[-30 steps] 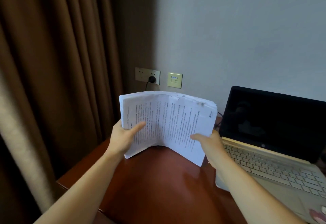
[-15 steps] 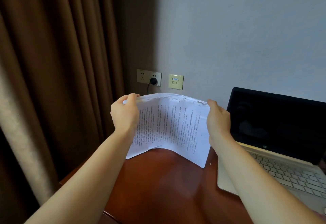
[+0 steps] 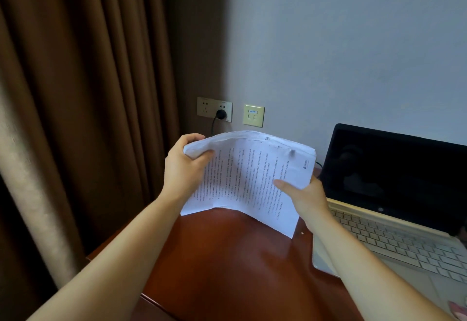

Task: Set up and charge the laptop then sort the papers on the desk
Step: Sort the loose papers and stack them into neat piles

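Fingers (image 3: 193, 138), left hand (image 3: 183, 170): curled over the top left corner of the papers (image 3: 252, 176), thumb pressed on the printed face, gripping the stack.
Fingers, right hand (image 3: 307, 195): mostly hidden behind the sheets. Thumb laid across the front near the right edge, pinching the stack from that side.
Papers: thick white stack held upright between both hands and bowed along a vertical crease. Print running sideways, small logo in the upper right corner. Held over the far left part of the tabletop (image 3: 227, 257), left of the laptop (image 3: 394, 176) and in front of the wall outlets (lower edge touching the wood or just above it: cannot tell).
Tabletop: glossy reddish-brown wood, with both forearms reaching in over its near edge.
Laptop: open on the right side of the tabletop, screen dark, pale gold keyboard. Right forearm crossing above its front left corner.
Plug (image 3: 221, 114): black, seated in the right half of the wall socket (image 3: 205, 108), with its cable (image 3: 213, 126) dropping behind the papers.
Wall plate (image 3: 253, 115): cream, just right of the socket.
Curtain (image 3: 88, 93): brown, in heavy folds, filling the left side.
Wall (image 3: 353, 43): pale grey-blue, behind the laptop.
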Tool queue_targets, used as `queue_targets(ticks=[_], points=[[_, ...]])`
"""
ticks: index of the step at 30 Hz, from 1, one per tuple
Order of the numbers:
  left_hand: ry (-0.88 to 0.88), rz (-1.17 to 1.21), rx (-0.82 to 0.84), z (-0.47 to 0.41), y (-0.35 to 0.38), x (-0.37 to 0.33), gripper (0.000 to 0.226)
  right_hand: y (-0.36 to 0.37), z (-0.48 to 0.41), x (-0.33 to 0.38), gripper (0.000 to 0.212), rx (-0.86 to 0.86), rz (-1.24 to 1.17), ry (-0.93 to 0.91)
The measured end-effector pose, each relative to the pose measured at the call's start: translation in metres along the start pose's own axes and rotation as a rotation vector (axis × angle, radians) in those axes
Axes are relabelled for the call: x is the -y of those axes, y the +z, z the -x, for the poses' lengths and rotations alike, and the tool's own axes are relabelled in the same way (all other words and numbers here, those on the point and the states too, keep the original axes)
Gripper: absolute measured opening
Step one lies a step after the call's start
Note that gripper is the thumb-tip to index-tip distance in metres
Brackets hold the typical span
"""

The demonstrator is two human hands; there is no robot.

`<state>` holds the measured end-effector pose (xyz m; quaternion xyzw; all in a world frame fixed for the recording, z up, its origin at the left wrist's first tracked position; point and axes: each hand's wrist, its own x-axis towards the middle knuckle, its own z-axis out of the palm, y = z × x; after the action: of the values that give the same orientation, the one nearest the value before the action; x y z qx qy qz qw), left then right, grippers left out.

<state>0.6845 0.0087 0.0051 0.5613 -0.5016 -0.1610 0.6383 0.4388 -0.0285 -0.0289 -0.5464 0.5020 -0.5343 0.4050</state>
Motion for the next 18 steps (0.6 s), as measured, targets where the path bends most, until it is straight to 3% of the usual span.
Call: queue_targets(ticks=[3,7,9,12,15,18], points=[[-0.033,-0.013,0.03,-0.012,-0.003,0.001,0.038,-0.002,-0.004,0.003,0.022,-0.053,0.015,-0.009],[-0.115,-0.173,0.042,-0.042,-0.014,-0.006,0.079,-0.018,-0.017,0.04,0.017,0.005,0.102,-0.111],[-0.01,-0.442,0.084,-0.057,-0.016,-0.017,0.098,-0.026,-0.026,0.063,0.019,0.049,0.211,-0.185],[0.282,-0.76,0.262,-0.067,-0.004,-0.046,0.111,-0.031,-0.033,0.095,0.019,0.12,0.392,-0.304],[0.354,-0.666,0.457,-0.069,0.011,-0.069,0.106,-0.03,-0.034,0.125,0.013,0.201,0.569,-0.463],[0.24,-0.462,0.569,-0.071,0.016,-0.071,0.069,-0.03,-0.035,0.146,0.012,0.272,0.653,-0.556]])
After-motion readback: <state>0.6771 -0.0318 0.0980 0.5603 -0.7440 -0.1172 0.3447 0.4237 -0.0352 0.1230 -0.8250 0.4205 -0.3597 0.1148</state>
